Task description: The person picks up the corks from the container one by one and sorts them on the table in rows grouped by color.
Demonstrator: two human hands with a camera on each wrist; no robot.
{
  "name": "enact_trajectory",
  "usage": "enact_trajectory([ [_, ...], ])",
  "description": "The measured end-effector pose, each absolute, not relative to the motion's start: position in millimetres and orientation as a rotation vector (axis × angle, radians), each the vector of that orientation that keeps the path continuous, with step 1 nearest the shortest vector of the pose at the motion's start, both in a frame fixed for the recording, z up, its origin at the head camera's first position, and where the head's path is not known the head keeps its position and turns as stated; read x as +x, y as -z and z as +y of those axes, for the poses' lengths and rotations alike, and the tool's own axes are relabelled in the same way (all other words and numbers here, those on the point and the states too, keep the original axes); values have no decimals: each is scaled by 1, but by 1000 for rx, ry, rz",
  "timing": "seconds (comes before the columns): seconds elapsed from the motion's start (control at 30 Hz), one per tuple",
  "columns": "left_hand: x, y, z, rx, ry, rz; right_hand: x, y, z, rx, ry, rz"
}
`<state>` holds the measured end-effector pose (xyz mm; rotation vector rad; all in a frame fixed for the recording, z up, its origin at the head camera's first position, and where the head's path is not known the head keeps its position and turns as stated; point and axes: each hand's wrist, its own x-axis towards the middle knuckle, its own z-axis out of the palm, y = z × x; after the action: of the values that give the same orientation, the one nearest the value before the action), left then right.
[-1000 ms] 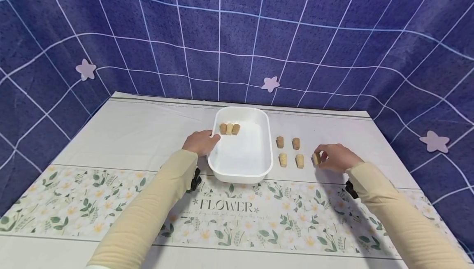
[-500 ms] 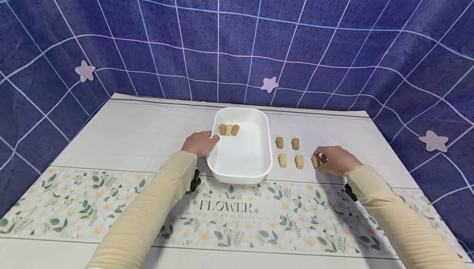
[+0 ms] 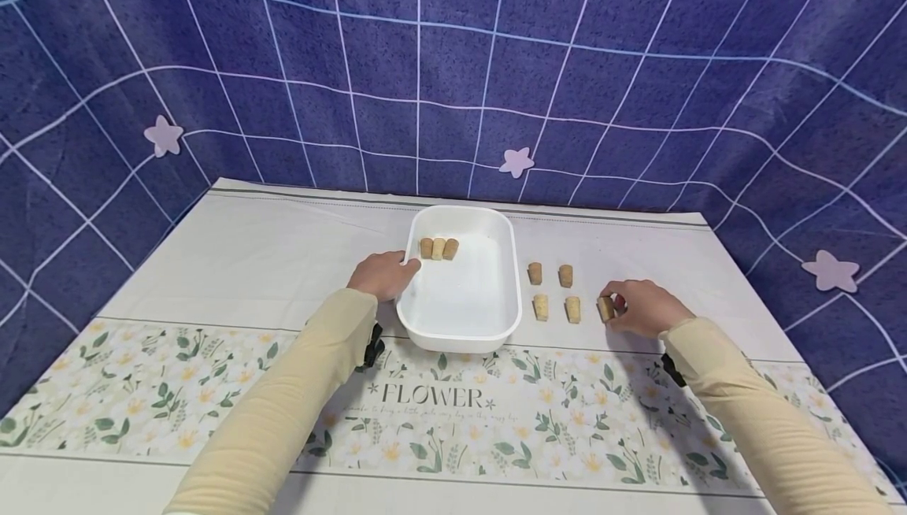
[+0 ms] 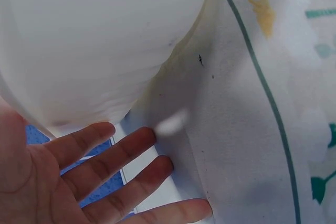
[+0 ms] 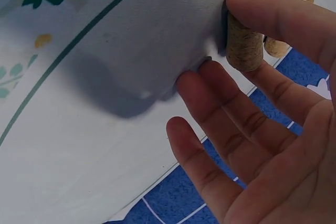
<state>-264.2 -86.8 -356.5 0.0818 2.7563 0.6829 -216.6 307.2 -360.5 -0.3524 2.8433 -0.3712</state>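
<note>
A white plastic tub (image 3: pixel 460 342) stands on the table, with three corks (image 3: pixel 438 249) side by side in its far left corner. My left hand (image 3: pixel 384 275) holds its left rim, the thumb over the edge and the fingers outside. Spread fingers (image 4: pixel 113 163) show beneath the tub wall in the left wrist view. Right of the tub, my right hand (image 3: pixel 646 307) pinches a cork (image 5: pixel 244 45) between thumb and index finger. That cork is upright or nearly so, at the table surface; the other fingers are spread apart from it.
Several more corks, among them a darker one (image 3: pixel 565 276) and a paler one (image 3: pixel 542 307), stand in two short rows between the tub and my right hand. A floral cloth (image 3: pixel 453 444) covers the table. Blue curtain (image 3: pixel 453 66) closes off the back and sides.
</note>
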Motion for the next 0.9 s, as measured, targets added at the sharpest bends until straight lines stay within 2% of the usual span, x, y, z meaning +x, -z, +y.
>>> enact_trajectory([
  [0.9, -267, 359, -88, 89, -669, 2757, -219, 359, 305, -365, 369, 2830],
])
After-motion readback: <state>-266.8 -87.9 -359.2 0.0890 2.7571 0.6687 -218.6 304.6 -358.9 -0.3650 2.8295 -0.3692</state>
